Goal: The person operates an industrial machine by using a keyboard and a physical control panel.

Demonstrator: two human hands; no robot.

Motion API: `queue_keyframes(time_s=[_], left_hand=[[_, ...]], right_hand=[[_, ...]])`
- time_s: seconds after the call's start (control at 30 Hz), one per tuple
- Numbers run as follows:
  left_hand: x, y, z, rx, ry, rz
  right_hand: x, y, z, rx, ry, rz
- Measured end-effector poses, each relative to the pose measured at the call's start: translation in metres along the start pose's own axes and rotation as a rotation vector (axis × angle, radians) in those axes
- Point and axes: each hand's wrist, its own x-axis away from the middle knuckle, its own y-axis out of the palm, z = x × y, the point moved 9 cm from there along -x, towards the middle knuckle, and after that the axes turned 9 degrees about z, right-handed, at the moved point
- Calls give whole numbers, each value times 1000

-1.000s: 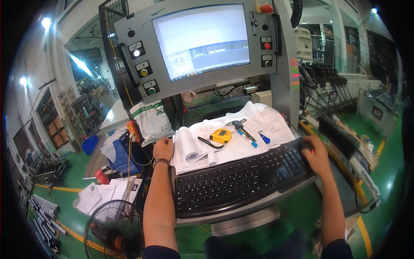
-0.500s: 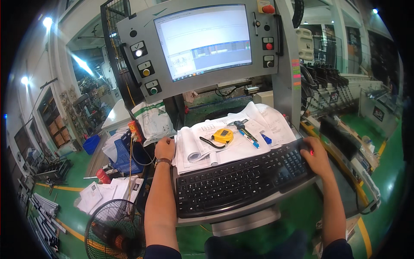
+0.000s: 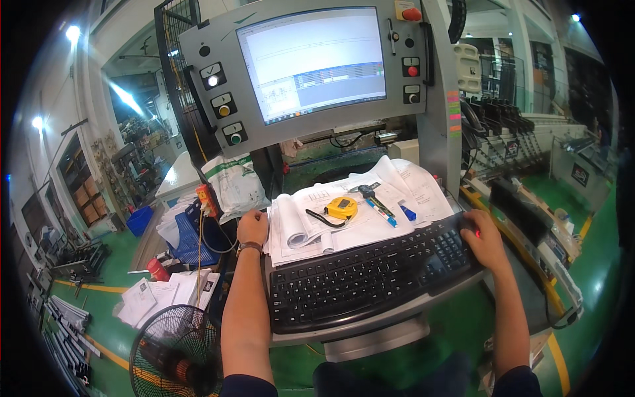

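By the keyboard (image 3: 370, 281), right hand (image 3: 485, 239), hold obscured

We keep our left grip (image 3: 253, 228) low and loosely curled, back upward, its far side hidden; the left forearm (image 3: 247, 311) stretches nearly straight behind it. Well to its right, our right grip (image 3: 482, 239) arches forward, thumb (image 3: 469, 237) on its inner side, the right forearm (image 3: 509, 308) slanting outward behind.

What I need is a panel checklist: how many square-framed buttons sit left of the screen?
3, in a slanting column: white button at the top, yellow button in the middle, green button at the bottom. None looks hidden.
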Motion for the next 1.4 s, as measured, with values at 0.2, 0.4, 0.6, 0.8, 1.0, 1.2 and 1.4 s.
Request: queue_keyframes(time_s=[0.2, 0.4, 0.6, 0.8, 1.0, 1.2, 1.4], left_hand=[[2, -2, 1, 12, -14, 1], [0, 0, -1, 5, -25, -11], [0, 2, -2, -4, -26, -19], [1, 1, -2, -28, -32, -25], [2, -1, -2, -22, -39, -19], [1, 1, -1, -10, -40, -28], [-1, 0, 0, -24, -26, -23]], right_hand=[[1, -1, -4, -19, 38, 1], [1, -1, -2, -15, 44, 2], [0, -3, -7, -16, 39, 10], [0, -2, -5, -24, 18, 17], [1, -3, -6, -21, 39, 19], [0, -4, -3, -14, 44, 28], [-1, -3, -2, -14, 36, 34]])
